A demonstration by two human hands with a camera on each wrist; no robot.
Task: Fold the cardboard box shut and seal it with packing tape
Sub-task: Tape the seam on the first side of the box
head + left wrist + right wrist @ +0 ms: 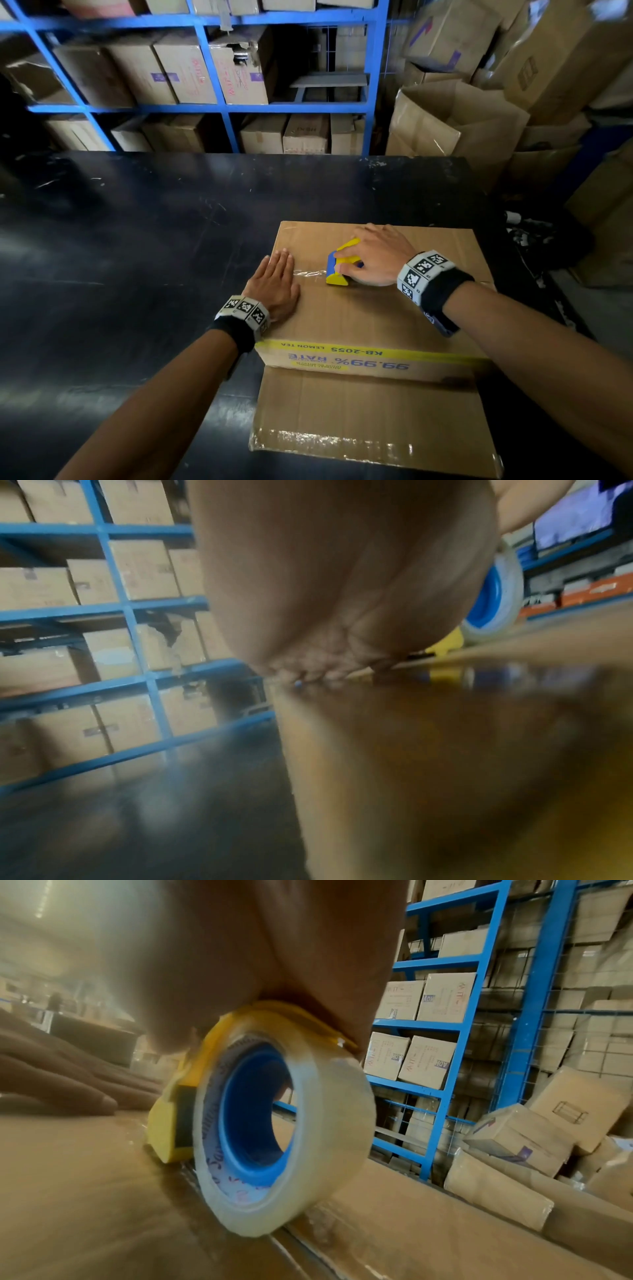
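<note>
A brown cardboard box lies on the black table, its top flaps folded flat. My left hand presses flat on the box's left edge, fingers straight, over the end of a clear tape strip. My right hand grips a yellow and blue tape dispenser standing on the centre seam just right of the left hand. In the right wrist view the clear tape roll with its blue core rests on the seam of the box, the left hand's fingers lying beyond. The left wrist view shows the palm on the cardboard.
A loose cardboard flap with old tape lies on the black table in front of the box. Blue shelving full of cartons stands behind the table. Stacked and open cartons crowd the right side.
</note>
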